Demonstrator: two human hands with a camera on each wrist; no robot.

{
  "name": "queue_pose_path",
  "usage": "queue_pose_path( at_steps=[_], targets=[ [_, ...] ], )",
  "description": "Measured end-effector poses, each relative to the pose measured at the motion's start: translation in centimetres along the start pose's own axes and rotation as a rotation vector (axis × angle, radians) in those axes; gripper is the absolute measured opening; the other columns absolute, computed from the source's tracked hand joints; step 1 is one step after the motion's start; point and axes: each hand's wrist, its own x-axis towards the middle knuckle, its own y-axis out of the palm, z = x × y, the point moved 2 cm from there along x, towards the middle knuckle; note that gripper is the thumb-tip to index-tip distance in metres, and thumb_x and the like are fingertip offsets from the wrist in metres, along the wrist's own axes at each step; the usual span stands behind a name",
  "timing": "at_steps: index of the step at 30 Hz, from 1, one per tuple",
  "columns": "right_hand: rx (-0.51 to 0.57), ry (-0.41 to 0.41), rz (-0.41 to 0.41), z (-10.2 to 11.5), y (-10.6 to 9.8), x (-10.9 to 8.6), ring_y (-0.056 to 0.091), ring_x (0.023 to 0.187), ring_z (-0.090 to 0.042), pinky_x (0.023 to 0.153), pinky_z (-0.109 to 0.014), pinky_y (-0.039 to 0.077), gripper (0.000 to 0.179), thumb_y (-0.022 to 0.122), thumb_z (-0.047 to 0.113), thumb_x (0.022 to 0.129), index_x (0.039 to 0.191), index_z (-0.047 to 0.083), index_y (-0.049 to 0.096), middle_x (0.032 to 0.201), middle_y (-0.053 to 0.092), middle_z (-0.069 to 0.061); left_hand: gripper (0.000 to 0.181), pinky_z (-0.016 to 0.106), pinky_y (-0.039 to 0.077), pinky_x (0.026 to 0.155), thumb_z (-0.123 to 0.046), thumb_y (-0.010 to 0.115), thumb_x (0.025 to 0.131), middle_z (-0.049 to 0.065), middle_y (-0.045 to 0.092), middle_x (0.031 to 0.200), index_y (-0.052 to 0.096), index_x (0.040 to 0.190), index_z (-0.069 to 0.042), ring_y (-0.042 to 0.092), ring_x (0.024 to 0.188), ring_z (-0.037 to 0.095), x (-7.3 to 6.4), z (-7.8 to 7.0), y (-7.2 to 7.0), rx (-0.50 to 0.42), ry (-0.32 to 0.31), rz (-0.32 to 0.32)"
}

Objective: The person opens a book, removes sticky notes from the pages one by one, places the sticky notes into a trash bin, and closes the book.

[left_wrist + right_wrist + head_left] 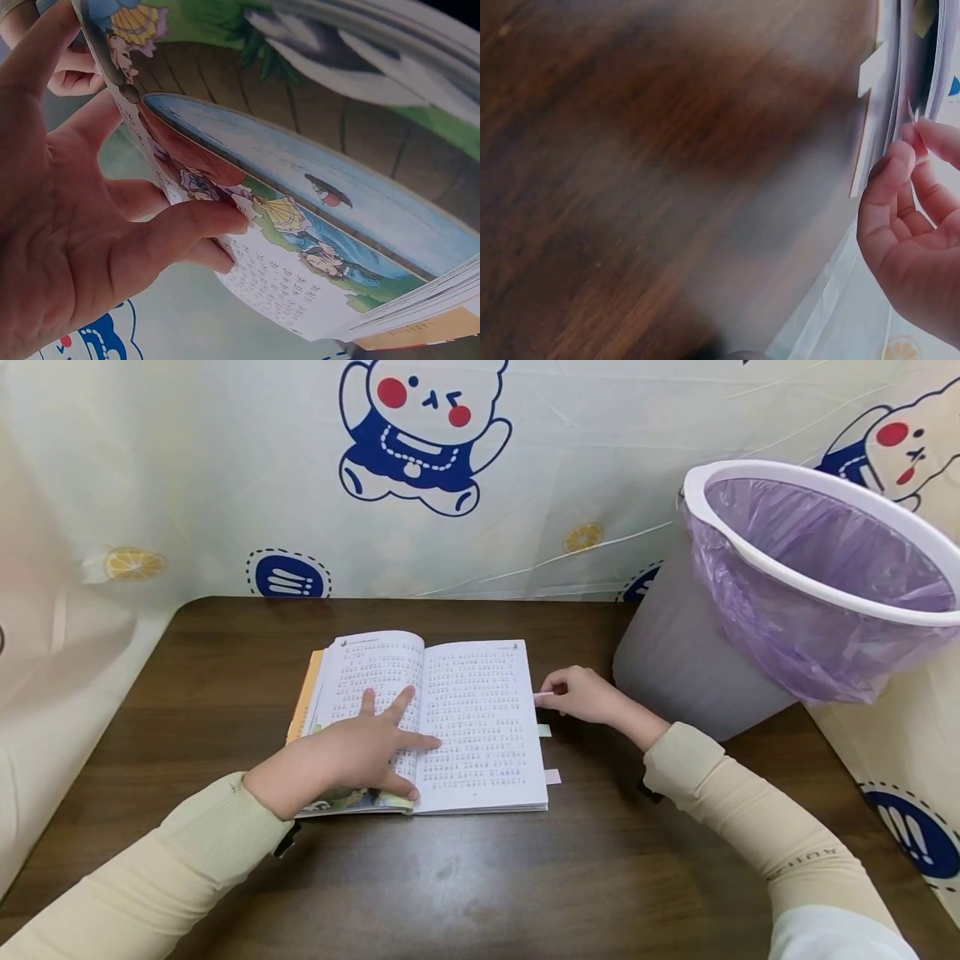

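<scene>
An open book (480, 718) with printed pages lies on the brown table (465, 885). My left hand (352, 752) rests across the left page, its fingers spread and reaching over the gutter. The left wrist view shows a colourful illustrated page (300, 150) beside that hand (97, 225). At the book's right edge my right hand (585, 693) pinches a small pink sticky tab (543, 696) between thumb and forefinger. Below it, a green tab (544, 730) and another pink tab (552, 777) stick out from the pages. The right wrist view has those fingertips (909, 150) right at the page edges.
A grey bin (675, 635) with a white rim (817, 585) and a purple bag (757, 627) stands at the right, close behind my right forearm. An orange cover edge (306, 693) shows under the book's left side. A cartoon-printed curtain (225, 468) hangs behind the table.
</scene>
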Motion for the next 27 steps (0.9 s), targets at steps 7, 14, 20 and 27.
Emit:
queue_pose_path(
  at_steps=[7,14,20,27],
  targets=[
    [0.139,0.015,-0.004,0.0,-0.3,-0.2,0.059,0.073,-0.021,0.068,-0.034,0.050,0.022,0.071,0.021,0.098,0.093,0.000,0.072,0.081,0.065,-0.011,0.071,0.068,0.053,0.079,-0.051,0.083,0.082,0.031,0.009,0.166,0.060,0.146,-0.029,0.007,0.134,0.078,-0.2,0.2,0.0,-0.001,0.010,0.002],
    [0.223,0.036,-0.023,0.8,-0.7,-0.5,0.061,0.076,-0.026,0.076,-0.043,0.055,0.024,0.070,0.019,0.099,0.096,-0.004,0.070,0.084,0.067,-0.015,0.072,0.069,0.052,0.081,-0.051,0.083,0.082,0.031,0.010,0.166,0.060,0.147,-0.029,0.007,0.133,0.078,-0.4,0.2,0.0,-0.012,0.019,-0.007],
    [0.309,0.039,-0.018,1.3,-0.8,-0.6,0.068,0.078,-0.024,0.075,-0.035,0.059,0.023,0.069,0.017,0.100,0.099,-0.006,0.069,0.089,0.070,-0.014,0.071,0.071,0.051,0.081,-0.052,0.081,0.084,0.031,0.009,0.166,0.059,0.147,-0.029,0.006,0.133,0.078,-0.6,0.4,-0.1,-0.011,0.027,-0.012],
    [0.350,0.000,-0.024,2.6,-1.1,-1.1,0.069,0.076,-0.025,0.075,-0.036,0.060,0.021,0.067,0.016,0.101,0.101,-0.004,0.069,0.089,0.071,-0.015,0.069,0.050,0.058,0.070,-0.049,0.082,0.085,0.028,0.010,0.167,0.059,0.147,-0.030,0.006,0.137,0.074,-1.1,0.7,-0.2,-0.050,0.035,-0.017]
  ],
)
